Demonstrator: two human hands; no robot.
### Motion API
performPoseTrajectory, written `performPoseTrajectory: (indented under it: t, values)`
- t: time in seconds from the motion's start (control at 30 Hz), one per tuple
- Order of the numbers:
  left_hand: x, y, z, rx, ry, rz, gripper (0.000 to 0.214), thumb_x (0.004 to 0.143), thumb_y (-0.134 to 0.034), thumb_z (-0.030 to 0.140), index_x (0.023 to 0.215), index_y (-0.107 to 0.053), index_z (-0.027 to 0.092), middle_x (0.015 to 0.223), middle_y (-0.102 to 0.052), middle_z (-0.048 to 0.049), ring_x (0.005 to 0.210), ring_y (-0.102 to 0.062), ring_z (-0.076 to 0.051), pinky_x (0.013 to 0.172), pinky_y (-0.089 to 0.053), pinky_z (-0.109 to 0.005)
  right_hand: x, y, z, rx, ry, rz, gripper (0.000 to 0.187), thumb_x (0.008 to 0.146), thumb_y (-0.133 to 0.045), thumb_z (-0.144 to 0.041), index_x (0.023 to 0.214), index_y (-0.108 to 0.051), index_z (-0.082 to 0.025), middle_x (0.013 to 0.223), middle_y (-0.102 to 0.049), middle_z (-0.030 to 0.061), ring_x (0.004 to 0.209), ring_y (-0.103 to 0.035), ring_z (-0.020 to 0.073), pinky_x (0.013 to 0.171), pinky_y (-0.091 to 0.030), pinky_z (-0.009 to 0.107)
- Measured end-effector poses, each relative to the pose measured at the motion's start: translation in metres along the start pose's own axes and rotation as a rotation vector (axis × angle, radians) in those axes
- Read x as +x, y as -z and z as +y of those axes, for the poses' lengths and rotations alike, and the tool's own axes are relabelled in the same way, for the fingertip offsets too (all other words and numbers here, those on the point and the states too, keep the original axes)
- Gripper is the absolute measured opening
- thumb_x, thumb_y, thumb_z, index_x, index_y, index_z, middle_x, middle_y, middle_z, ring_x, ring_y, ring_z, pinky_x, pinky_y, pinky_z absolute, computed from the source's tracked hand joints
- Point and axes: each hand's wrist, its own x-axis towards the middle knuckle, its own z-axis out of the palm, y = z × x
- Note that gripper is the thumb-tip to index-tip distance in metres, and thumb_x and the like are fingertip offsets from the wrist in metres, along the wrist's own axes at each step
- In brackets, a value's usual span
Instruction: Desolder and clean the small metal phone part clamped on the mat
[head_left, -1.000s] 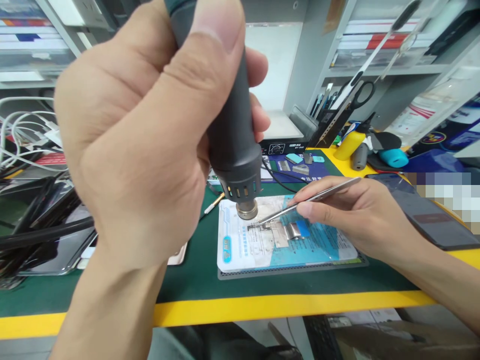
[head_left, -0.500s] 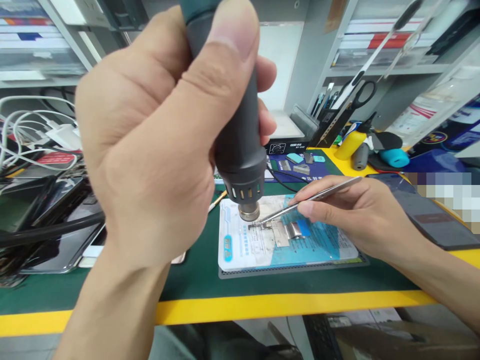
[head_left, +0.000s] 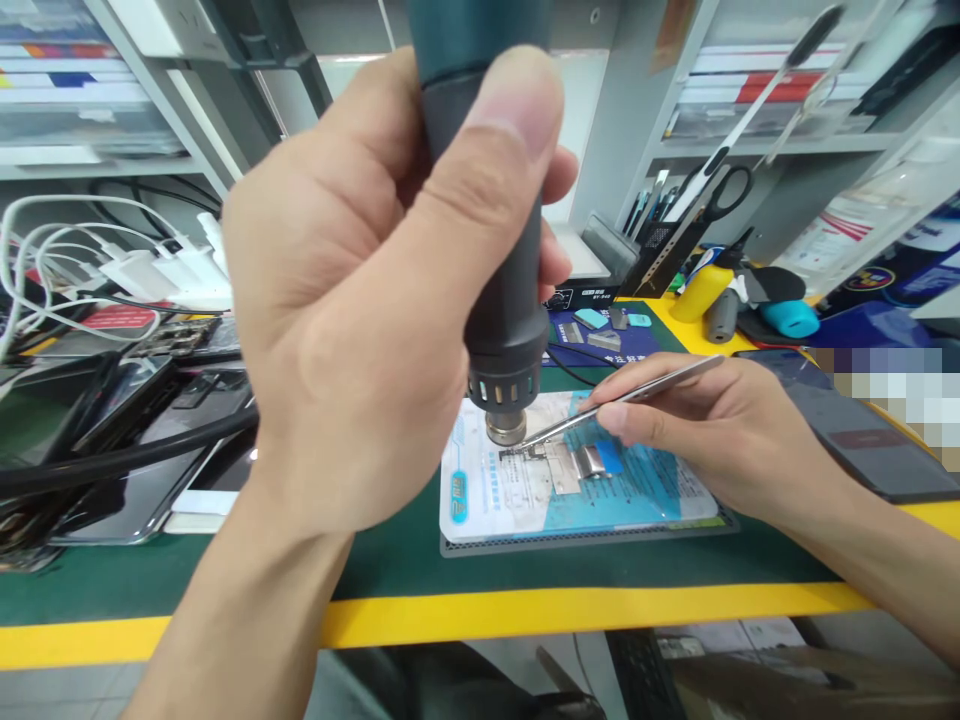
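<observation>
My left hand [head_left: 360, 290] is wrapped round the dark handle of a hot air gun [head_left: 506, 310], its metal nozzle pointing down. Just under the nozzle lies a small flat circuit piece [head_left: 559, 465] with a silver ribbon and a blue end [head_left: 610, 457]. It rests on a white and blue printed mat [head_left: 476, 500]. Over on the right, my right hand [head_left: 697, 420] pinches metal tweezers [head_left: 622, 402]. Their tips reach the left part of the circuit piece, close below the nozzle; whether they grip anything is too small to tell.
Phones and phone parts [head_left: 202, 430] lie at the left, with a black hose [head_left: 150, 465] across them and white chargers [head_left: 150, 270] behind. A dark phone [head_left: 855, 430] lies at right. Behind stand a tool holder [head_left: 656, 250] and a yellow bottle [head_left: 701, 285].
My left hand and the hot air gun have shifted right and slightly down. The right hand and tweezers look almost unmoved.
</observation>
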Motion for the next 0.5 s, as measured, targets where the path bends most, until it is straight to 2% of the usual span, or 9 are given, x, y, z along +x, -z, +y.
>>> performPoseTrajectory:
  t: [0.07,0.17,0.3,0.5]
  values:
    - [-0.001,0.004,-0.003,-0.001,-0.022,0.008,0.076,0.089,-0.043,0.091,0.105,-0.074,0.023,0.099,-0.064,-0.0136,0.077,-0.064,-0.026,0.066,-0.054,-0.043,0.000,0.002,0.001,-0.005,0.003,0.007,0.013,0.074,-0.100,-0.036,0.080,-0.089,-0.033,0.080,-0.081,-0.0022,0.069,-0.069,0.0119,0.061,-0.054,0.019]
    - [-0.003,0.011,-0.010,-0.031,-0.073,0.009,0.069,0.093,-0.041,0.087,0.102,-0.074,0.028,0.097,-0.066,-0.0096,0.076,-0.065,-0.025,0.067,-0.055,-0.041,-0.001,0.004,0.003,-0.005,0.014,0.009,0.012,0.074,-0.100,-0.037,0.079,-0.089,-0.033,0.079,-0.081,-0.0022,0.069,-0.069,0.0120,0.062,-0.055,0.020]
    - [-0.001,0.013,-0.016,-0.094,-0.116,-0.035,0.059,0.094,-0.048,0.083,0.103,-0.074,0.031,0.099,-0.065,-0.0086,0.080,-0.067,-0.025,0.064,-0.056,-0.039,0.000,0.003,0.003,-0.017,0.023,0.006,0.013,0.074,-0.100,-0.038,0.080,-0.089,-0.033,0.079,-0.081,-0.0011,0.069,-0.069,0.0138,0.062,-0.055,0.022]
    - [0.007,0.003,-0.011,-0.047,-0.012,0.058,0.054,0.094,-0.053,0.080,0.105,-0.074,0.032,0.088,-0.069,-0.0064,0.070,-0.067,-0.024,0.062,-0.057,-0.041,0.000,0.001,0.002,-0.009,0.018,0.016,0.013,0.074,-0.099,-0.038,0.080,-0.089,-0.031,0.079,-0.081,-0.0003,0.069,-0.069,0.0137,0.060,-0.055,0.022]
